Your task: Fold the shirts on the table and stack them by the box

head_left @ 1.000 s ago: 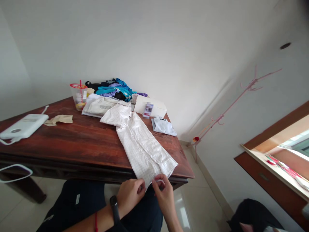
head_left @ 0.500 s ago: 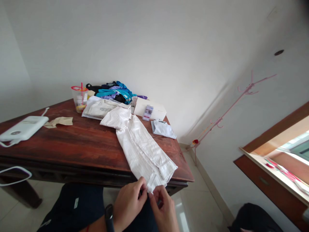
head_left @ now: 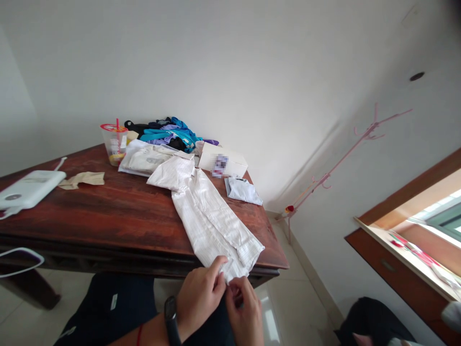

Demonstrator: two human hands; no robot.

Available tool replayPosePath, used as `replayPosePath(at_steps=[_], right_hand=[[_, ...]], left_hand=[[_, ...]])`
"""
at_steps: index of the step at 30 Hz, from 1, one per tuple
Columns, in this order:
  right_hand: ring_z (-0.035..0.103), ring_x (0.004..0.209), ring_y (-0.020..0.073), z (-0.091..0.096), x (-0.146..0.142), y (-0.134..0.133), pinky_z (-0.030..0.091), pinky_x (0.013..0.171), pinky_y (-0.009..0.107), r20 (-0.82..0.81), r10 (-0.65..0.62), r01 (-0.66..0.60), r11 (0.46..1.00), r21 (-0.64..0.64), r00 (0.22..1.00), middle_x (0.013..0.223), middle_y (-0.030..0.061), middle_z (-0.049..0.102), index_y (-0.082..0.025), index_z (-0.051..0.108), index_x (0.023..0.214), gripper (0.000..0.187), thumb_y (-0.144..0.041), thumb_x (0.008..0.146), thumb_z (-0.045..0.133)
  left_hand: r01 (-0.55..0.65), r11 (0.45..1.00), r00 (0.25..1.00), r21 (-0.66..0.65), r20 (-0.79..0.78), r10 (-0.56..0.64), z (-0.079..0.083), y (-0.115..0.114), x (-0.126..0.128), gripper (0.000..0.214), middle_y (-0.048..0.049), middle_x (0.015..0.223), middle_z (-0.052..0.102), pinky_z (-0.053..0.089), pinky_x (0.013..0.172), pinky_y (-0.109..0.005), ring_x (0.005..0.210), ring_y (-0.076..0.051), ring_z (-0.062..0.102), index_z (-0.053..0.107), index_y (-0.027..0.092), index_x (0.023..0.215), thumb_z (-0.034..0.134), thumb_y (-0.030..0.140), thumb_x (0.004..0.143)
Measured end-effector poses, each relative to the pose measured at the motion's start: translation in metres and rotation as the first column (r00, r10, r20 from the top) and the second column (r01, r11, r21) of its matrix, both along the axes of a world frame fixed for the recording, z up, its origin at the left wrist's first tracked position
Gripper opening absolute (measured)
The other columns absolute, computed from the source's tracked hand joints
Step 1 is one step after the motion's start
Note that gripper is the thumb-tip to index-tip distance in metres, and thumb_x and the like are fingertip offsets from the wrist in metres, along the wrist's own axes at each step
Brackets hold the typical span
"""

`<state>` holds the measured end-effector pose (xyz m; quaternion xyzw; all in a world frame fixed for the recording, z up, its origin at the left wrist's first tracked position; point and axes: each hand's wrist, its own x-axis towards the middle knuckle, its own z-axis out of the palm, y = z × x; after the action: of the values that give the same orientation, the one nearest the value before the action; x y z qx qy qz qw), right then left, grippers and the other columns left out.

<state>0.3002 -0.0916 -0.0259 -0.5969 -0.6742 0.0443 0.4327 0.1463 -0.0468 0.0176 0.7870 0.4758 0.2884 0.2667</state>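
- Shirt [head_left: 212, 218]: white, flat on bench [head_left: 108, 211], hem at near edge.
- Left hand [head_left: 200, 295]: pinching hem.
- Right hand [head_left: 245, 310]: pinching hem alongside.
- Step, judged: hem being squared; even pull needed.

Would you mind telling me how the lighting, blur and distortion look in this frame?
Head view: soft daylight from the window at right, mild sheen on the table; wide-angle tilt slants the walls; the label on the white box is pixelated; the white shirt looks sharp.
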Motion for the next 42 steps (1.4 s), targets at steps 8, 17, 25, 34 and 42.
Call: replayPosePath(at_steps=[8,17,25,34,42], right_hand=[[0.057,0.055,0.0137,0.002,-0.011,-0.003,0.045,0.052,0.022,0.05,-0.014,0.014,1.0,0.003,0.999,0.071,-0.0004,0.059,-0.024,0.065,0.084,0.011,-0.033,0.09,0.064],[0.059,0.056,0.0137,0.006,-0.028,0.006,0.044,0.053,0.023,-0.074,-0.135,0.14,0.988,0.068,0.988,0.073,0.0022,0.062,-0.021,0.073,0.091,0.017,-0.028,0.093,0.058],[0.064,0.069,0.0173,0.007,-0.033,-0.004,0.051,0.063,0.027,-0.168,-0.071,0.076,0.997,0.019,0.983,0.085,0.0067,0.065,-0.023,0.074,0.101,0.025,-0.022,0.097,0.05],[0.066,0.084,0.0199,0.005,-0.029,-0.008,0.058,0.071,0.03,-0.147,-0.094,0.101,0.994,0.045,0.985,0.104,0.0094,0.061,-0.024,0.07,0.105,0.018,-0.022,0.091,0.058],[0.066,0.092,0.0226,0.008,-0.025,0.0,0.057,0.08,0.033,-0.144,-0.029,0.028,1.0,-0.006,0.989,0.103,0.0073,0.069,-0.026,0.07,0.101,0.015,-0.019,0.092,0.059]], left_hand=[[0.149,0.97,0.947,-0.191,0.309,-0.084,0.013,0.013,0.001,0.034,0.0037,0.055,0.058,0.041,0.055,-0.026,0.052,-0.018,0.06,0.058,0.021,0.125,0.044,0.023,0.094],[0.156,0.972,0.97,-0.174,0.215,-0.118,0.019,0.016,0.001,0.034,0.0038,0.056,0.057,0.036,0.05,-0.024,0.053,-0.017,0.058,0.06,0.022,0.126,0.046,0.024,0.095],[0.201,0.949,0.969,-0.242,0.193,-0.156,0.024,0.022,0.0,0.032,0.0044,0.053,0.058,0.041,0.051,-0.024,0.047,-0.016,0.057,0.059,0.021,0.125,0.045,0.025,0.097],[0.211,0.951,0.973,-0.225,0.14,-0.182,0.029,0.02,0.004,0.03,0.0024,0.057,0.06,0.04,0.053,-0.024,0.051,-0.016,0.058,0.064,0.021,0.12,0.047,0.022,0.095],[0.281,0.945,0.957,-0.166,-0.028,-0.29,0.037,0.025,0.001,0.024,0.0031,0.057,0.057,0.033,0.051,-0.025,0.05,-0.015,0.053,0.067,0.024,0.108,0.048,0.022,0.094]])
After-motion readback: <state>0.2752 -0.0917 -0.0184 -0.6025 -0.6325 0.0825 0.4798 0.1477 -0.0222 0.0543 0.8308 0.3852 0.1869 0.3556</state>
